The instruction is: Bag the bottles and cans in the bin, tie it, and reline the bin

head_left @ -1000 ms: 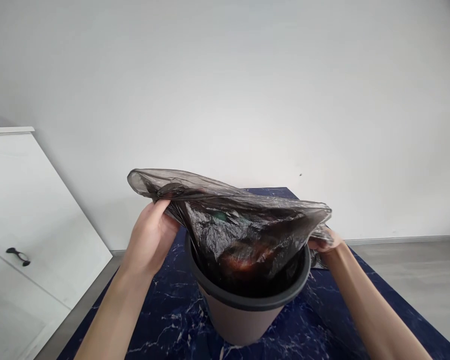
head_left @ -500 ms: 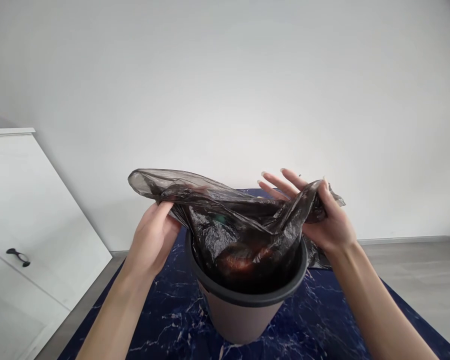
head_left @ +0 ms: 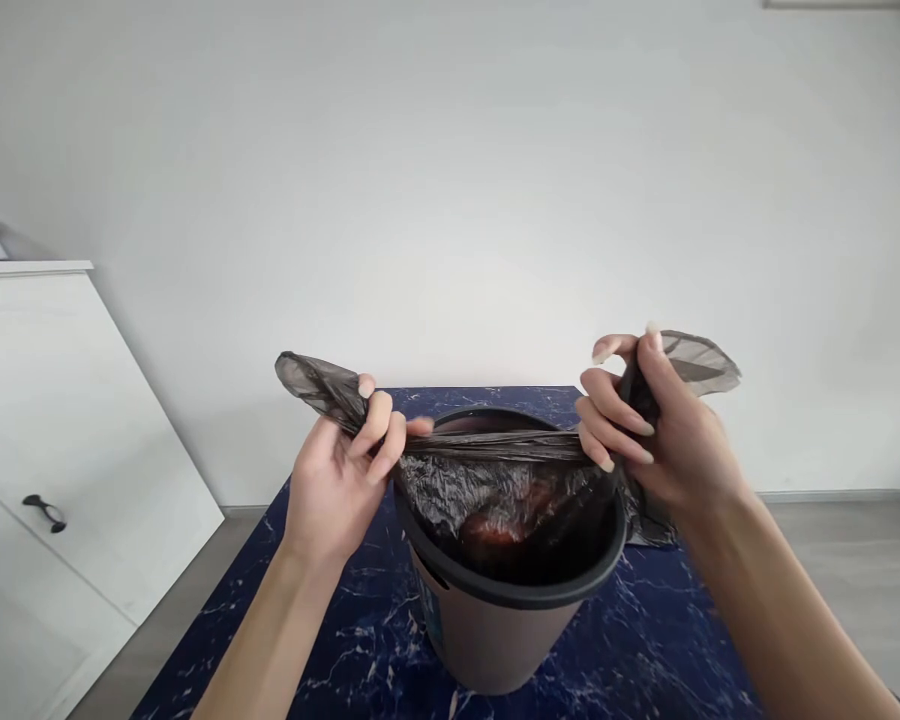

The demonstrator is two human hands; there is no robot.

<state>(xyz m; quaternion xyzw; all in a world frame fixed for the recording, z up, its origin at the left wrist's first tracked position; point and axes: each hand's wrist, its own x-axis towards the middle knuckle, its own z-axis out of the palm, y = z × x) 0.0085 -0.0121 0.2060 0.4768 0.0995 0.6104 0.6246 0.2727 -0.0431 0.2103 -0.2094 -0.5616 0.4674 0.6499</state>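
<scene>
A thin black garbage bag (head_left: 450, 490) sits partly inside a brown-grey trash can (head_left: 495, 640) with a dark rim. Its mouth is drawn into a taut, narrow band stretched across the top of the can. My left hand (head_left: 345, 470) is closed round the band's left end, and a loose twisted tip sticks out past the fingers. On the right, my right hand (head_left: 652, 430) grips the other end, with a see-through flap spread above the thumb. Something reddish shows dimly through the plastic; what it is I cannot tell.
The can stands on a dark blue marbled table (head_left: 367, 640). More black plastic (head_left: 649, 515) lies on the table behind my right wrist. To the left is a white cabinet (head_left: 67, 430) with a black handle (head_left: 45, 513). A pale wall (head_left: 465, 200) rises behind the table.
Both hands have closed on the bag, and its loose, wide mouth is now gathered into a tight band. The right fingers, spread before, have curled round the plastic. The can's back rim now shows.
</scene>
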